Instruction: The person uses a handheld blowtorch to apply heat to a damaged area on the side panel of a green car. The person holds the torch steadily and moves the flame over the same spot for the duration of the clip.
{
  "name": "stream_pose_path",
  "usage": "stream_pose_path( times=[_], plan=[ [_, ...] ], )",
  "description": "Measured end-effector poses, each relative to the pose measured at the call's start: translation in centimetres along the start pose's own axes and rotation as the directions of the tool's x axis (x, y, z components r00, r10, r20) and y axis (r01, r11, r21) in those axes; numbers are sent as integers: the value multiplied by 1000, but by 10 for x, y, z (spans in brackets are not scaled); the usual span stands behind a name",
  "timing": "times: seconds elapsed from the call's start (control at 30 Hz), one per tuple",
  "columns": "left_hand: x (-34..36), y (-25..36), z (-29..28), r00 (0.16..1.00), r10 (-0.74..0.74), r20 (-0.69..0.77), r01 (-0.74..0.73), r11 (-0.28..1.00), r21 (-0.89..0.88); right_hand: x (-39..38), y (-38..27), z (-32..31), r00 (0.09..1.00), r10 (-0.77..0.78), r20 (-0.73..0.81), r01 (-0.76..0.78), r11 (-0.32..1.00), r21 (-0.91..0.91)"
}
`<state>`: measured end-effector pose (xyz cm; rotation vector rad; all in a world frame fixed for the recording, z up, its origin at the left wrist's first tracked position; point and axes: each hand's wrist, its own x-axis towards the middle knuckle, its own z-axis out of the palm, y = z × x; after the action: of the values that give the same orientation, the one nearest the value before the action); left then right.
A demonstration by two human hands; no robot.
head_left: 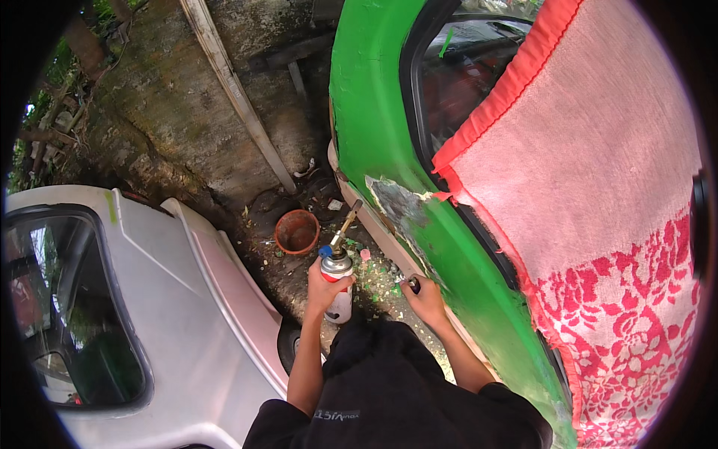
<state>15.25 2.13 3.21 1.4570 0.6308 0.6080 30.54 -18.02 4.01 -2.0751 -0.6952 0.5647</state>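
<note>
My left hand (321, 287) is wrapped round a gas blowtorch (340, 305), a white and red canister with a blue knob and a metal nozzle. The nozzle slants up and to the right, near the lower edge of a green car (374, 97). No flame can be made out. My right hand (429, 301) is closed on a small black-handled tool (414, 284), close beside the green panel; its working end is hard to make out. A grey patch (400, 203) with ragged edges shows where paint is off the green bodywork, ahead of my right hand.
A silver-white car (172, 292) stands on the left, leaving a narrow gap. A terracotta pot (297, 232) and green and pale paint flakes (383, 278) lie on the ground. A pink patterned towel (591, 194) drapes the green car. A wooden plank (238, 93) leans ahead.
</note>
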Motion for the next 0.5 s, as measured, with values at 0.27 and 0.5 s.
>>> stream_pose_path(
  times=[0.27,0.5],
  plan=[
    [34,8,-10,994,-54,91,59,997,-54,13,1,10,996,32,-79,-31,999,9],
    [48,-4,-23,989,-87,119,96,993,-75,23,9,28,997,74,-25,-73,997,32]
  ],
)
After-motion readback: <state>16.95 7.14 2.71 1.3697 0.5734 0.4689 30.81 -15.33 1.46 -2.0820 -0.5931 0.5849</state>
